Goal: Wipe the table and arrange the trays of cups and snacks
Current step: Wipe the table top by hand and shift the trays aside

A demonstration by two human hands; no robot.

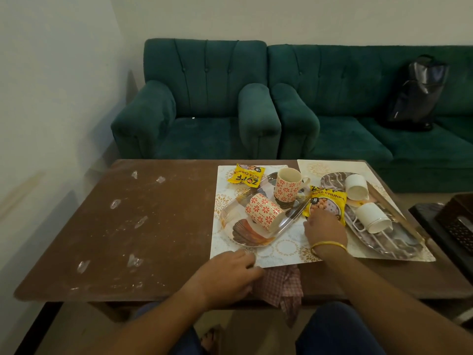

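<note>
On the brown table (153, 226) lie two placemats. The left mat (284, 249) carries an oval tray (235, 231) with one red-patterned cup upright (288, 184) and another lying on its side (263, 212). A yellow snack packet (245, 175) rests at that tray's far end. The right mat (322, 167) holds a grey tray (399, 242) with two white cups tipped over (357, 187) (373, 217). My right hand (323, 228) touches a second yellow packet (327, 202) between the trays. My left hand (227, 274) rests on a checked cloth (284, 285) at the near edge.
Several crumpled bits of clear wrapper (135, 261) and dusty smears cover the table's left half. Green sofas (204, 103) stand behind the table, with a black bag (417, 96) on the right one. A dark box (458, 219) sits at the right.
</note>
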